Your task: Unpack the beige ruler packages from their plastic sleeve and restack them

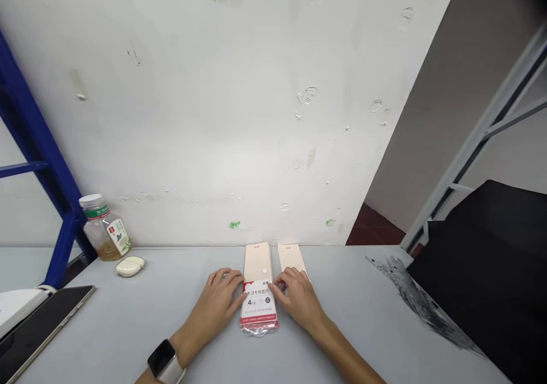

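A ruler set packet [258, 305] in a clear plastic sleeve, with a white and red printed label, lies flat between my hands. Its upper end overlaps a cream-coloured flat pack [257, 258] that reaches to the wall. A second cream-coloured pack [290, 254] lies just to the right. My left hand [220, 299] rests at the left edge, fingers apart, its thumb touching the labelled packet. My right hand [299, 298] has its thumb at the packet's upper right edge, while its loosely bent fingers cover the lower part of the second cream pack.
On the left stand a clear jar [106, 230] with a white lid and a small cream mouse-shaped object [130, 266]. A dark tablet-like device [43, 330] lies near the left edge. The white wall [256, 116] bounds the grey table [342, 327]; a black chair [487, 258] stands at right.
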A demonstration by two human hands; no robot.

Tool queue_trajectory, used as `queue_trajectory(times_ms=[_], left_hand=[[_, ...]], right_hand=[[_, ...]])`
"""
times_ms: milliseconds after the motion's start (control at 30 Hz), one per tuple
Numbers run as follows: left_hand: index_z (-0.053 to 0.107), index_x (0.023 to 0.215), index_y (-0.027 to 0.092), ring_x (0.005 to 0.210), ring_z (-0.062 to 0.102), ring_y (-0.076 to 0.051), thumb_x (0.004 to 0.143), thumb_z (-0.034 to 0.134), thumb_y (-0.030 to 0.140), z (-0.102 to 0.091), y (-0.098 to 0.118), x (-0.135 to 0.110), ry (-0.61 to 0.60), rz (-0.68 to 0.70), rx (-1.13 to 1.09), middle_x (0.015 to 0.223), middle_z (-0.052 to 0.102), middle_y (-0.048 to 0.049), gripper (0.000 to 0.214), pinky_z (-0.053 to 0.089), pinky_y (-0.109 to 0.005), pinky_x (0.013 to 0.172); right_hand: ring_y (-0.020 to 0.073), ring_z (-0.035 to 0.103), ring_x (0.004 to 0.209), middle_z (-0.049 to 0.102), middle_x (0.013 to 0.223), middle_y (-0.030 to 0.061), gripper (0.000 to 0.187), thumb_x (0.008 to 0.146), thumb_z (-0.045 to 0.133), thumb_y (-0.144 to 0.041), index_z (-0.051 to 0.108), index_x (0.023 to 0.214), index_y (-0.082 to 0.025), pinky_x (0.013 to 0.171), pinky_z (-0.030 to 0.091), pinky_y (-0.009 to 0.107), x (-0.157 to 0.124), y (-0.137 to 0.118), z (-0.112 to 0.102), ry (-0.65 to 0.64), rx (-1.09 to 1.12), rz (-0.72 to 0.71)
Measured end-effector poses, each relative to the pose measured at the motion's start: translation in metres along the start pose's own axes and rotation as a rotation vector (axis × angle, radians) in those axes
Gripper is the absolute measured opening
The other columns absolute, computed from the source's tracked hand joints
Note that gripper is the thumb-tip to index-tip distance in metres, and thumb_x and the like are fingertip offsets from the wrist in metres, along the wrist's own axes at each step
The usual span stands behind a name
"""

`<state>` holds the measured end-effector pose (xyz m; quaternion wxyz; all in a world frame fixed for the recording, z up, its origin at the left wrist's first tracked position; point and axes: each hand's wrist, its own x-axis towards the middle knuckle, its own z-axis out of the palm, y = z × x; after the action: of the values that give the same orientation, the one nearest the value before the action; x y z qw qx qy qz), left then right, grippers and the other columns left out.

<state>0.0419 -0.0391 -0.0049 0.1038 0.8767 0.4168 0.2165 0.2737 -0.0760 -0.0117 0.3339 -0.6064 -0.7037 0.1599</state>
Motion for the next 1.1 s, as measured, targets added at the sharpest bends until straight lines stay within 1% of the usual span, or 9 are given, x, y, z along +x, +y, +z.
queue_trajectory(times_ms=[167,300,400,500,567,667,867,1000,1100], left_hand=[[0.062,0.115,0.027,0.115,0.049,-0.027,0.095,0.047,0.034,-0.001,0.004,0.0,-0.043,-0.005,-0.041,0.116,0.065,-0.0042,0.026,0.037,-0.044,0.098],[0.063,0.112,0.029,0.121,0.045,-0.028,0.093,0.048,0.037,-0.001,0.002,0.001,-0.009,-0.07,-0.15,0.124,0.062,-0.0037,0.025,0.033,-0.048,0.103],[0.062,0.108,0.027,0.116,0.051,-0.028,0.091,0.048,0.039,-0.003,0.003,0.004,0.016,-0.204,-0.379,0.121,0.063,-0.005,0.025,0.039,-0.045,0.099],[0.06,0.107,0.023,0.091,0.064,-0.023,0.086,0.051,0.037,-0.005,0.007,0.008,-0.008,-0.301,-0.699,0.099,0.069,-0.0053,0.027,0.049,-0.037,0.084],[0.06,0.107,0.021,0.078,0.065,-0.021,0.082,0.055,0.038,-0.007,0.01,0.009,-0.021,-0.343,-0.854,0.085,0.07,-0.0031,0.03,0.05,-0.035,0.077],[0.061,0.106,0.02,0.081,0.066,-0.022,0.079,0.06,0.044,-0.007,0.015,0.01,-0.01,-0.386,-0.965,0.084,0.07,-0.0029,0.036,0.05,-0.034,0.079],[0.062,0.105,0.02,0.072,0.063,-0.02,0.076,0.065,0.046,-0.004,0.019,0.009,0.0,-0.4,-1.016,0.07,0.063,0.0019,0.039,0.047,-0.031,0.071],[0.065,0.107,0.02,0.065,0.058,-0.017,0.075,0.064,0.043,-0.009,0.016,0.012,0.066,-0.425,-0.956,0.07,0.063,0.0018,0.039,0.046,-0.031,0.07],[0.066,0.112,0.02,0.064,0.056,-0.017,0.075,0.061,0.042,-0.019,0.004,0.014,0.115,-0.462,-0.841,0.082,0.068,-0.0026,0.044,0.046,-0.031,0.069]], right_hand=[[0.0193,0.054,0.075,0.06,0.074,0.0001,0.016,0.082,0.059,-0.035,0.062,0.072,-0.023,0.078,0.038,0.033,0.004,0.001,0.003,-0.049,0.13,0.089],[0.018,0.051,0.074,0.058,0.075,-0.0001,0.015,0.079,0.062,-0.036,0.063,0.073,-0.022,0.073,0.04,0.03,0.005,0.002,-0.001,-0.068,0.314,0.112],[0.017,0.049,0.074,0.056,0.076,-0.0002,0.018,0.078,0.064,-0.038,0.063,0.073,-0.021,0.069,0.04,0.028,0.004,0.001,-0.005,-0.076,0.447,0.115],[0.0156,0.045,0.071,0.053,0.075,-0.001,0.022,0.08,0.061,-0.041,0.062,0.072,-0.021,0.066,0.038,0.027,0.003,0.0,-0.008,-0.101,0.506,0.127],[0.0149,0.044,0.069,0.051,0.073,-0.0014,0.026,0.081,0.059,-0.044,0.062,0.071,-0.021,0.065,0.037,0.027,0.003,0.0,-0.009,-0.11,0.527,0.135],[0.0141,0.042,0.067,0.049,0.07,-0.0024,0.03,0.079,0.063,-0.048,0.061,0.067,-0.02,0.064,0.037,0.027,0.003,-0.002,-0.01,-0.106,0.558,0.156],[0.0119,0.038,0.06,0.041,0.059,-0.0057,0.038,0.071,0.07,-0.052,0.053,0.061,-0.02,0.058,0.032,0.025,0.001,-0.006,-0.006,-0.125,0.626,0.262],[0.0131,0.044,0.062,0.049,0.061,-0.0039,0.041,0.072,0.068,-0.056,0.053,0.06,-0.019,0.061,0.036,0.026,0.004,0.001,-0.011,-0.106,0.655,0.274],[0.0149,0.049,0.063,0.054,0.062,-0.0022,0.045,0.072,0.065,-0.061,0.051,0.06,-0.02,0.062,0.039,0.028,0.007,0.013,-0.022,-0.085,0.623,0.292]])
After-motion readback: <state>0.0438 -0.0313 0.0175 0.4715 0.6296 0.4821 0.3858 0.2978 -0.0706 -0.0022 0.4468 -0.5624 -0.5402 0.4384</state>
